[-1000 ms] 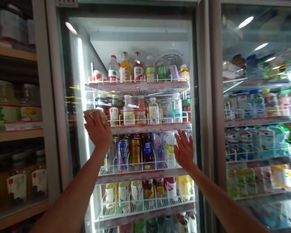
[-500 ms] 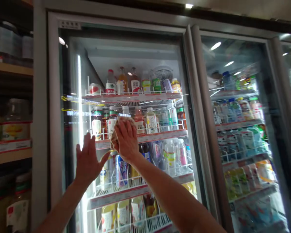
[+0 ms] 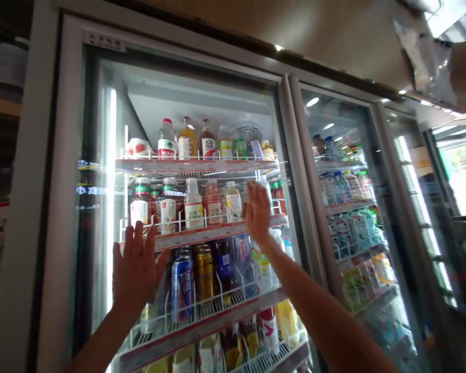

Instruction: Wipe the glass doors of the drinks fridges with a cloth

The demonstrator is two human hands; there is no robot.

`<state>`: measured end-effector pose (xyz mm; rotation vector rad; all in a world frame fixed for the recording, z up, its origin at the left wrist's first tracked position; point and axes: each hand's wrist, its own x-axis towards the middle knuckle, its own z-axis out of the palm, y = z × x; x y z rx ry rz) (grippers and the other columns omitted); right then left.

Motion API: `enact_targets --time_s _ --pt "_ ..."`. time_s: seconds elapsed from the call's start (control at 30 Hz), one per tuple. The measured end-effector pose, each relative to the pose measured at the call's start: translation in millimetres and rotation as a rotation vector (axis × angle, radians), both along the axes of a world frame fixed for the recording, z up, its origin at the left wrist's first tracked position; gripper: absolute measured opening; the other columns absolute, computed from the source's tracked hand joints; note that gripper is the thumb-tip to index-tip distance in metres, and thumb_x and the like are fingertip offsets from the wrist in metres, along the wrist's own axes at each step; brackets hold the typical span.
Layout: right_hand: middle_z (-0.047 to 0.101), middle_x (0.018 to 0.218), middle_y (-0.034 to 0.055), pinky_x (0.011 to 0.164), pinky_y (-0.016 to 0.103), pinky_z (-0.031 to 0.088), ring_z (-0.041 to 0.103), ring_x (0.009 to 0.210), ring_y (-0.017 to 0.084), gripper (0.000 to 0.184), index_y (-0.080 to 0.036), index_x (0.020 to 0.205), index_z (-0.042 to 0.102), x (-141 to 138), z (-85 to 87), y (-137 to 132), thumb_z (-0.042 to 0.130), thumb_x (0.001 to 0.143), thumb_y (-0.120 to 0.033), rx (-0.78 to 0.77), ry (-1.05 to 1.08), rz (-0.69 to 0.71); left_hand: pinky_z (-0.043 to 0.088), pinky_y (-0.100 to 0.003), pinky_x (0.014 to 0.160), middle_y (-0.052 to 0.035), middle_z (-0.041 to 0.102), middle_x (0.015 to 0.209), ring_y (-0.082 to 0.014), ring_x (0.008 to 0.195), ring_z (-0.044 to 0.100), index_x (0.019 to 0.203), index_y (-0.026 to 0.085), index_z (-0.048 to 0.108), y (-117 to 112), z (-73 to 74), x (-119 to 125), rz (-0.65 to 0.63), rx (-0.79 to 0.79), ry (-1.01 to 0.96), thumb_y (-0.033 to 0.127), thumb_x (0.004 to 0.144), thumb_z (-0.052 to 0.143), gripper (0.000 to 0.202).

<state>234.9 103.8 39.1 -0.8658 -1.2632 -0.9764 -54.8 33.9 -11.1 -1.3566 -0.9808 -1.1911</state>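
My left hand (image 3: 137, 261) is open against the glass door (image 3: 205, 72) at the lower left, its fingers spread and pointing up. My right hand (image 3: 258, 212) is up at the right part of the same door, level with the second shelf, and smeared by motion. It presses a cloth (image 3: 245, 206) to the pane; only a blurred brownish edge shows beside the fingers. Behind the glass, drink bottles (image 3: 194, 204) line the second shelf. A blue can (image 3: 182, 287) stands one shelf lower, to the right of my left hand.
The door's metal frame (image 3: 285, 129) runs down on the right, alongside a second glass-door cooler (image 3: 341, 171) stocked with drinks. Open shelves (image 3: 3, 106) with jars are at the far left. A bright window (image 3: 460, 166) shows at the far right.
My right hand has swept rightward across the glass with the cloth. My left hand stays open near the door's left side. The view has shifted, showing more on the right.
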Motion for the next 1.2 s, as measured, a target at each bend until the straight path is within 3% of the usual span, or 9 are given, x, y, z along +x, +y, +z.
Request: enact_targets --time_s 0.1,0.2,0.33,0.57,0.63,0.73,0.8,1.03,1.2 --pt "0.034 0.149 -0.0024 0.115 0.042 0.024 0.013 0.143 0.020 0.047 -0.026 0.138 0.041 -47 -14.3 -12 0.035 0.092 -0.026 -0.004 -0.288 0.021 0.016 -0.057 0.112 -0.0147 0.017 0.153 -0.0312 0.142 0.014 0.147 0.021 0.010 0 -0.3 -1 -0.009 -0.023 0.003 0.040 0.093 0.035 0.063" --pt "0.038 0.147 0.0008 0.113 0.043 0.027 0.022 0.141 0.019 0.049 -0.025 0.141 0.037 -9 -19.8 -11 0.030 0.092 -0.022 -0.017 -0.236 0.023 0.017 -0.057 0.111 -0.0151 0.017 0.153 -0.0315 0.141 0.015 0.148 0.021 0.009 0 -1.6 -2 -0.001 -0.010 0.007 0.040 0.093 0.038 0.065" --pt "0.032 0.149 0.0134 0.110 0.057 0.026 0.023 0.140 0.026 0.058 -0.012 0.147 0.019 40 -14.9 -4 0.023 0.090 -0.016 0.043 0.243 0.018 0.015 -0.055 0.112 -0.0139 0.014 0.153 -0.0304 0.142 0.014 0.148 0.022 0.006 1 -0.4 1 -0.026 -0.001 0.005 0.038 0.091 0.043 0.069" --pt "0.035 0.148 0.0008 0.114 0.046 0.027 0.012 0.143 0.022 0.053 -0.024 0.144 0.032 -81 -54.0 -30 0.037 0.091 -0.025 -0.040 -0.283 0.098 0.016 -0.051 0.113 -0.0125 0.023 0.151 -0.0272 0.141 0.018 0.147 0.022 0.014 -6 -13.2 -8 -0.089 -0.044 0.035 0.034 0.091 0.043 0.064" --pt "0.038 0.147 0.0005 0.113 0.046 0.028 0.017 0.142 0.021 0.051 -0.026 0.143 0.032 -56 -61.4 -28 0.034 0.092 -0.023 -0.075 -0.260 0.084 0.016 -0.051 0.113 -0.0129 0.024 0.151 -0.0275 0.141 0.019 0.147 0.021 0.014 -10 -29.3 -14 -0.087 -0.070 0.035 0.033 0.091 0.043 0.064" --pt "0.036 0.147 0.0091 0.111 0.053 0.027 0.023 0.140 0.024 0.051 -0.017 0.144 0.030 6 -59.6 -19 0.025 0.093 -0.020 -0.079 0.106 0.045 0.014 -0.052 0.114 -0.0136 0.020 0.152 -0.0272 0.141 0.016 0.148 0.021 0.009 -14 -54.1 -19 -0.058 -0.084 0.010 0.032 0.090 0.044 0.068" --pt "0.033 0.148 0.0138 0.111 0.057 0.026 0.024 0.139 0.027 0.053 -0.012 0.144 0.028 16 -58.0 -17 0.022 0.092 -0.019 -0.040 0.294 0.054 0.013 -0.052 0.114 -0.0139 0.019 0.152 -0.0270 0.142 0.015 0.148 0.021 0.006 -13 -63.7 -20 -0.044 -0.078 0.005 0.031 0.090 0.044 0.069" --pt "0.034 0.149 -0.0025 0.115 0.047 0.026 0.012 0.143 0.021 0.055 -0.028 0.143 0.032 -109 -98.8 -40 0.040 0.089 -0.024 -0.144 -0.341 0.188 0.015 -0.052 0.113 -0.0130 0.019 0.152 -0.0282 0.141 0.016 0.148 0.023 0.005 -13 -62.7 -20 -0.041 -0.090 0.001 0.031 0.090 0.046 0.071" --pt "0.033 0.149 0.0043 0.111 0.053 0.029 0.019 0.142 0.024 0.056 -0.025 0.146 0.022 -30 -95.8 -23 0.029 0.091 -0.018 -0.059 0.010 0.081 0.013 -0.050 0.114 -0.0117 0.019 0.152 -0.0257 0.142 0.016 0.148 0.024 0.005 -13 -65.5 -20 -0.058 -0.077 -0.003 0.031 0.090 0.046 0.071"
